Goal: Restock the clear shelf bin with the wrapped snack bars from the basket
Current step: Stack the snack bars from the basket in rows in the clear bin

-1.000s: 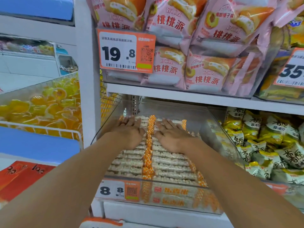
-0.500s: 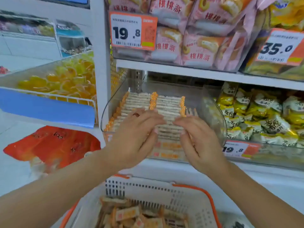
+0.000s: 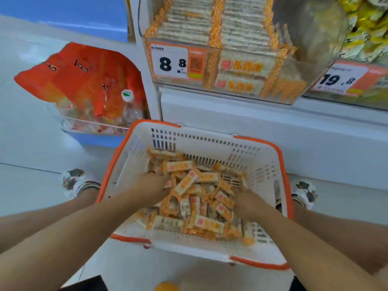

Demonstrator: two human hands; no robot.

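Note:
A white basket with an orange rim [image 3: 262, 164] stands on the floor below the shelf, holding a loose heap of several wrapped snack bars [image 3: 201, 198] with orange ends. Both hands are down in the heap. My left hand [image 3: 152, 185] reaches into the bars at the left, its fingers buried among them. At the right side my right hand [image 3: 246, 203] digs into the bars, fingers hidden too. Above, the clear shelf bin [image 3: 298, 66] holds neat rows of the same bars [image 3: 212, 28] behind an 8.8 price tag [image 3: 176, 61].
A clear bin of red packets [image 3: 84, 80] sits on a low shelf at the left. Yellow snack packs [image 3: 365, 28] fill the neighbouring bin at the right, with a 19.8 tag [image 3: 344, 78]. My two feet [image 3: 79, 181] flank the basket on the pale floor.
Both hands left the bars in the shelf bin and dropped into the basket. The view tilted down from the shelves to the basket and floor.

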